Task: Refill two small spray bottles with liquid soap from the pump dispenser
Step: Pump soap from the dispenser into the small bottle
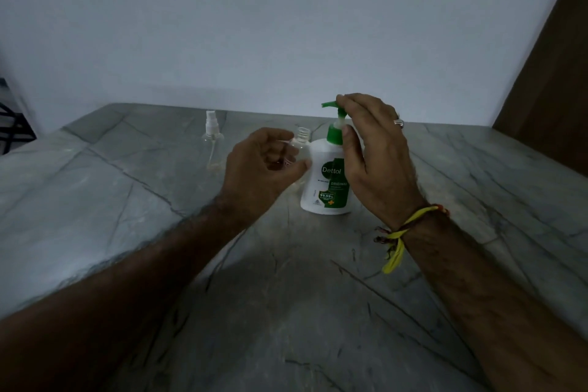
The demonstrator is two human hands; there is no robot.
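Note:
A white soap dispenser [323, 181] with a green pump head stands upright at the middle of the marble table. My right hand [372, 149] is on the pump head, fingers over its top and thumb by the green collar. Just left of the dispenser my left hand [264, 162] holds a small clear bottle [301, 137] with its cap off; its threaded neck sits below the green spout. A second clear spray bottle [212, 140] with its white sprayer on stands upright farther left, apart from both hands.
The grey marble table [127, 200] runs to a pale wall at the back. A dark wooden panel [553, 89] stands at the right, and a black frame [12, 124] shows at the far left edge.

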